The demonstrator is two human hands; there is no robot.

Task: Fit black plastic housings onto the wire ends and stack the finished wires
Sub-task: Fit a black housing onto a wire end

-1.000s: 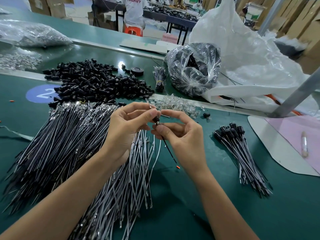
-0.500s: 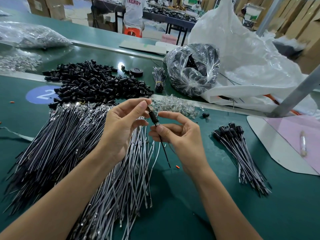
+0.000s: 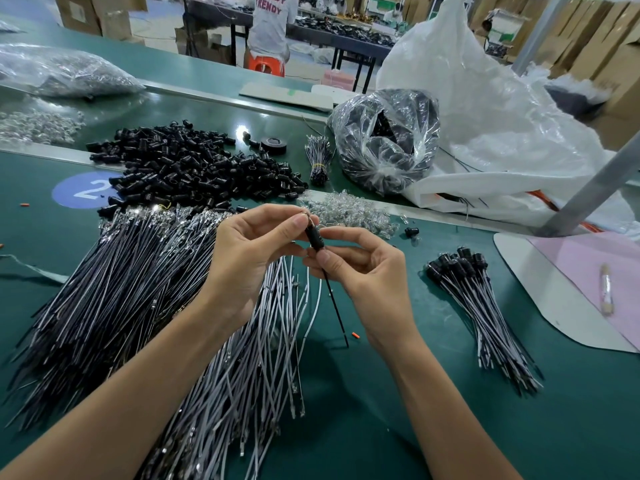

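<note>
**Q:** Progress, biggest heap first?

**A:** I log the bare wires (image 3: 121, 289) as by far the largest lot. They fan broadly across the left of the surface (image 3: 381, 410), metal tips toward the far side, nothing fitted on them. Just behind those tips lies the heap of loose housings (image 3: 194, 168), also large. The finished stack (image 3: 485, 306) sits at the right, well apart from both, and is small by comparison, with its caps all at the far end. My judgement: early in the run, with most of the work left.

**Q:** The piece in hand?

**A:** One wire (image 3: 334, 306) is held above the surface, between the bare wires and the stack. A housing (image 3: 316, 238) sits on its upper end, with a glint of metal above it. I cannot tell whether it is fully seated. The left hand (image 3: 249, 258) pinches that tip between thumb and forefinger. The right hand (image 3: 367, 271) pinches the housing's lower end and the wire beneath. The piece is not yet on the stack.

**Q:** Containers?

**A:** The largest is the white sack (image 3: 485, 116), slumped at far right, its contents hidden. Against it is a clear bag (image 3: 384, 143) of black parts, probably more housings. At far left is a second clear bag (image 3: 59, 69) holding small greyish parts, too blurred to name.
</note>
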